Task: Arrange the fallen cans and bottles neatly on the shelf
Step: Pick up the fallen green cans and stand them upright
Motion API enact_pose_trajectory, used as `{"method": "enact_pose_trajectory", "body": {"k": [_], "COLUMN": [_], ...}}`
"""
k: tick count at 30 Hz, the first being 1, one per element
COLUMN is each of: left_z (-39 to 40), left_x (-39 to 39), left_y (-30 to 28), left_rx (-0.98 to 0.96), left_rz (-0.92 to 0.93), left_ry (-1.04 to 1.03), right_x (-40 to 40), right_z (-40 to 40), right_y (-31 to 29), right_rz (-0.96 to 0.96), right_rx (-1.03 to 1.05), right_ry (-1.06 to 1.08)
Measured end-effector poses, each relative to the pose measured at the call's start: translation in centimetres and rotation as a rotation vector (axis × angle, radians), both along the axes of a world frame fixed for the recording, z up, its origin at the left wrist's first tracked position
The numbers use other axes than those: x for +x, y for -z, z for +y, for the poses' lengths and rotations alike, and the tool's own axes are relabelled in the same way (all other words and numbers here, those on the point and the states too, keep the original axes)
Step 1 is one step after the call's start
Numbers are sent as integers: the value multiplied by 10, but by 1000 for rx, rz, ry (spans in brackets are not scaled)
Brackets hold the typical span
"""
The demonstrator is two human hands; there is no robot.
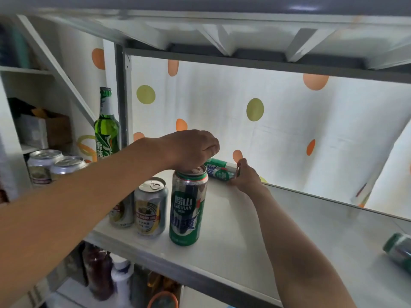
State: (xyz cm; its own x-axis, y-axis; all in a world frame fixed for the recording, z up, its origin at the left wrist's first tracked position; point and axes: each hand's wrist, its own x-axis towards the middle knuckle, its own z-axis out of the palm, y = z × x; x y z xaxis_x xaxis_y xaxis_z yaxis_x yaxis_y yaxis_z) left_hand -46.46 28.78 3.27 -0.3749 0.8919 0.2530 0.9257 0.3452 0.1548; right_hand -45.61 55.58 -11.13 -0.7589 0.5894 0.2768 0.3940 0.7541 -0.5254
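Juggling two at once is risky: your left hand [191,147] pinches the upright Laoshan can [188,207] by its rim while your right hand [243,174] grips the fallen green can [220,171] mid-frame, so one bump topples it.

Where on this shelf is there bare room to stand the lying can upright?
Free: the shelf between the tall green can and the fallen can at the right edge. Crowded: the left end, around the silver cans. The right hand grips the lying can.
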Motion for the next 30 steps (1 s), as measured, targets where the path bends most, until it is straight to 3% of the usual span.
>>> {"method": "enact_pose_trajectory", "body": {"k": [10, 16, 30], "left_z": [-8, -17, -54], "left_x": [10, 15, 25], "left_y": [2, 9, 47], "left_rx": [82, 124, 386], "left_rz": [134, 136, 113], "left_ry": [72, 129, 201], "right_x": [40, 72, 149], "right_z": [-17, -41, -135], "right_y": [-7, -41, -87], "right_rz": [384, 604, 749], "right_rx": [-374, -478, -321], "right_ry": [20, 25, -28]}}
